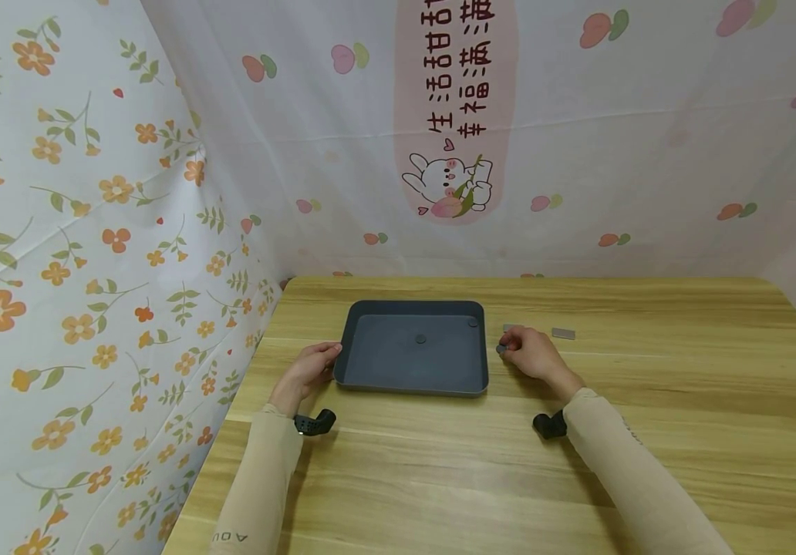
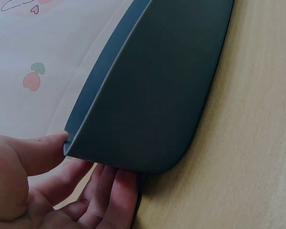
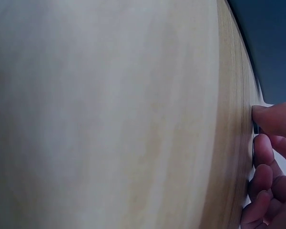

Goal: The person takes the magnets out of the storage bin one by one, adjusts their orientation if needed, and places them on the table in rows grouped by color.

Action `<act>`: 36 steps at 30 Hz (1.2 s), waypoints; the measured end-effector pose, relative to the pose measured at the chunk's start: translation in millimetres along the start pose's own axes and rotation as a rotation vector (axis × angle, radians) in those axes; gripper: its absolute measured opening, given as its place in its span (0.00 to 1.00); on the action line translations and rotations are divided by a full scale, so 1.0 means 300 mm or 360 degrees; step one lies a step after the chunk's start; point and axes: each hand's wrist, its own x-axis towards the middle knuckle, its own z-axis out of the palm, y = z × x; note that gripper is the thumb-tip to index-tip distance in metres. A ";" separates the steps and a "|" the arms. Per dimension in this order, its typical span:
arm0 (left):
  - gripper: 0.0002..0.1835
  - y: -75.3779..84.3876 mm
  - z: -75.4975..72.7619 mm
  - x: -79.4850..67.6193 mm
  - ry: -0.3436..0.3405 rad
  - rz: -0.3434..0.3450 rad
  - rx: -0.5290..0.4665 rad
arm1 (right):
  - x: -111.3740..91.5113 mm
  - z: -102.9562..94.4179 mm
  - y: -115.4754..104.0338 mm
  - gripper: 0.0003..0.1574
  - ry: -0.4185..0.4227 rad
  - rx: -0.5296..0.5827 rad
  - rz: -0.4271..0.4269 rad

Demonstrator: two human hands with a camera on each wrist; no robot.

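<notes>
A dark grey rectangular tray point(image 1: 380, 358) lies on the wooden table, one small dark round disc point(image 1: 420, 339) near its middle and another disc point(image 1: 472, 322) by its far right corner. My left hand point(image 1: 311, 366) grips the tray's left side. In the left wrist view the thumb is at the rim and the fingers are against the outer wall point(image 2: 148, 95). Just right of the tray, my right hand point(image 1: 533, 354) pinches a small dark round disc point(image 1: 501, 349) between thumb and index finger, low over the table. In the right wrist view the fingers mostly hide it.
A thin grey rectangular piece point(image 1: 563, 334) lies on the table point(image 1: 683, 385) beyond the right hand. A similar piece point(image 1: 508, 327) shows partly behind that hand. Patterned cloth point(image 1: 342, 154) hangs along the table's back and left sides. Each wrist wears a black camera.
</notes>
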 end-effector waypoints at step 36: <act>0.23 0.000 0.000 -0.005 -0.0008 0.0030 -0.0001 | -0.003 -0.004 0.006 0.12 0.0028 0.0001 -0.0017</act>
